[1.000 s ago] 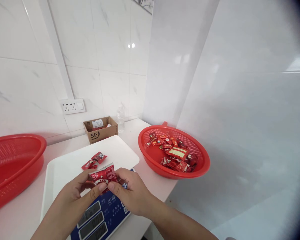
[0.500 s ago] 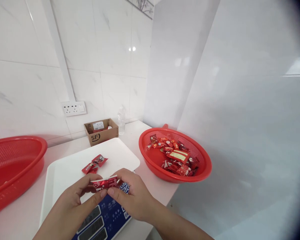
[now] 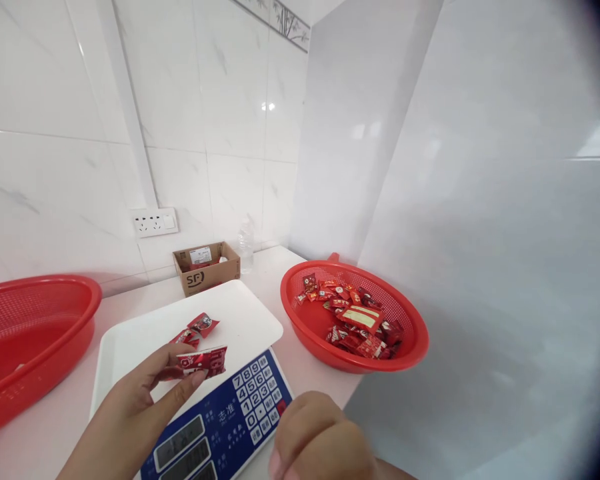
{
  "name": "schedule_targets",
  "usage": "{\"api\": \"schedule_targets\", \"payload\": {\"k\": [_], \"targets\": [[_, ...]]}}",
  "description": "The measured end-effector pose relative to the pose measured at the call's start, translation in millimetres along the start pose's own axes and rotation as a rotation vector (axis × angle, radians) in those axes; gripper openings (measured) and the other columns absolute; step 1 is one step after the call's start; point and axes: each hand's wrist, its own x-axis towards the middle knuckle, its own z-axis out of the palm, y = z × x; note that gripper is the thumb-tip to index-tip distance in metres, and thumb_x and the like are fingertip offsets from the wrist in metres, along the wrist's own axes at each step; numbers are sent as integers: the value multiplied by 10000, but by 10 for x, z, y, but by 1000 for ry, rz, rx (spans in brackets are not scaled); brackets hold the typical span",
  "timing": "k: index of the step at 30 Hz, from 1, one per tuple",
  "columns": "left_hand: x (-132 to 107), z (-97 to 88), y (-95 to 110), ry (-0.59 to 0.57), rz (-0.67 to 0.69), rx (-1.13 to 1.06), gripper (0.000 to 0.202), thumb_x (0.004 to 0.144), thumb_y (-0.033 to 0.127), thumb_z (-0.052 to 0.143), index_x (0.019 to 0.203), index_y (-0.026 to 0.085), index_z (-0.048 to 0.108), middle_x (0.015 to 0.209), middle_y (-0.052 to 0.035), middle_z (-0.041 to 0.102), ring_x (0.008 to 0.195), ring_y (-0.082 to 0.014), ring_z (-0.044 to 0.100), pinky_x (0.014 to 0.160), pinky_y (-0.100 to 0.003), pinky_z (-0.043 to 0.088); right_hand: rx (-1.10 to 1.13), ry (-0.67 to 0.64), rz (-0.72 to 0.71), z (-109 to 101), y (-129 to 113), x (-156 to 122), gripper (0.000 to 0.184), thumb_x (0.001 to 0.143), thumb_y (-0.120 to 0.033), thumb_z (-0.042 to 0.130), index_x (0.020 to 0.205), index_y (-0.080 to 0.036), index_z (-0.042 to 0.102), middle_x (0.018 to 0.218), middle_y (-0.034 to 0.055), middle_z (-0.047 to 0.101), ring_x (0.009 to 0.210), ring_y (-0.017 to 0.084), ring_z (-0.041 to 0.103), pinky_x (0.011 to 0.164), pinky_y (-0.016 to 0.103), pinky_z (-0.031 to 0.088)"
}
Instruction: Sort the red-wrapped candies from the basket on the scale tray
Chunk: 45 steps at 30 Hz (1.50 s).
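Pale marbled tiles (image 3: pixel 235 100) back the tabletop (image 3: pixel 130 303). The left hand (image 3: pixel 130 407) pinches a red packet (image 3: pixel 203 362) above the scale (image 3: pixel 250 313); the right hand (image 3: pixel 325 443), clenched, hangs beside its keypad (image 3: pixel 255 393); a red basket (image 3: pixel 307 337) overhangs the tabletop's right edge.

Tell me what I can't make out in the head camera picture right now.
All in the head view:
Scale displays: digits too faint; bottom edge cuts the lowest.
Right hand: blurred; its own back hides whether it holds anything.
Cardboard box: front wall hides part of the contents.
Leftmost basket: cut off by the picture's left edge.
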Motion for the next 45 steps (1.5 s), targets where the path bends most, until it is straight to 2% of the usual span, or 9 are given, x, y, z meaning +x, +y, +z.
{"api": "schedule_targets", "payload": {"k": [2, 5, 7, 13, 20, 25, 30, 38, 45], "targets": [[-10, 1, -2, -15, -5, 12, 423, 753, 605, 608, 983, 258, 681, 1057, -70, 726, 973, -292, 672, 857, -401, 539, 15, 27, -46, 25, -17, 110, 218, 863, -528, 565, 1057, -443, 617, 654, 2, 604, 564, 169, 588, 542, 292, 519], [-19, -5, 1, -16, -2, 5, 424, 760, 590, 614, 1032, 268, 666, 1094, -61, 715, 1016, -291, 656, 874, -394, 531, 70, 212, -187, 55, -86, 330, 399, 887, -415, 572, 1274, -426, 475, 809, 30, 621, 672, 180, 597, 608, 308, 526], [-23, -10, 10, -25, -2, -6, 421, 762, 579, 618, 1052, 277, 661, 1111, -55, 709, 1027, -289, 650, 874, -390, 531, 78, 245, -112, 74, -114, 456, 452, 912, -314, 537, 1340, -377, 409, 931, 51, 609, 773, 178, 596, 668, 306, 531], [-32, -2, 39, -47, 0, -21, 411, 749, 581, 610, 987, 253, 679, 1042, -78, 721, 979, -306, 652, 822, -407, 540, 136, 26, 340, 146, 3, 628, 365, 858, -330, 584, 1198, -199, 566, 1091, 99, 625, 942, 188, 599, 730, 276, 527], [-10, 49, 51, -152, 51, 35, 336, 784, 536, 599, 968, 267, 682, 1019, -56, 723, 943, -273, 653, 850, -390, 519, 85, -87, 470, 185, 18, 683, 191, 847, -291, 576, 965, -184, 681, 912, 52, 700, 811, 170, 630, 699, 264, 494], [-8, 45, 47, 11, 16, 109, 423, 761, 561, 588, 1053, 261, 647, 1089, -73, 707, 935, -284, 657, 804, -400, 533, 115, -39, 586, 173, 167, 732, 234, 851, -267, 546, 1040, -173, 647, 870, 40, 692, 753, 160, 627, 674, 266, 486], [62, -68, -47, 123, 71, 398, 357, 858, 510, 467, 1024, 255, 653, 1149, -73, 676, 1081, -302, 600, 864, -421, 503, -210, -16, 610, 132, 459, 800, 367, 889, -288, 495, 1246, -213, 531, 768, -3, 651, 685, 155, 598, 647, 268, 451], [137, -98, -232, -57, 131, 602, 368, 903, 361, 434, 1171, 222, 643, 1324, -92, 586, 1276, -286, 472, 1044, -462, 402, -472, -224, 628, 182, 595, 955, 272, 892, -314, 474, 1118, -238, 606, 774, 29, 689, 713, 197, 611, 598, 278, 330], [166, -80, -278, -101, 90, 624, 421, 900, 365, 441, 1248, 188, 601, 1375, -117, 527, 1299, -291, 437, 1064, -471, 385, -524, -384, 567, 227, 538, 1033, 271, 905, -345, 473, 1047, -242, 680, 942, 60, 717, 861, 213, 630, 675, 285, 364]]}}
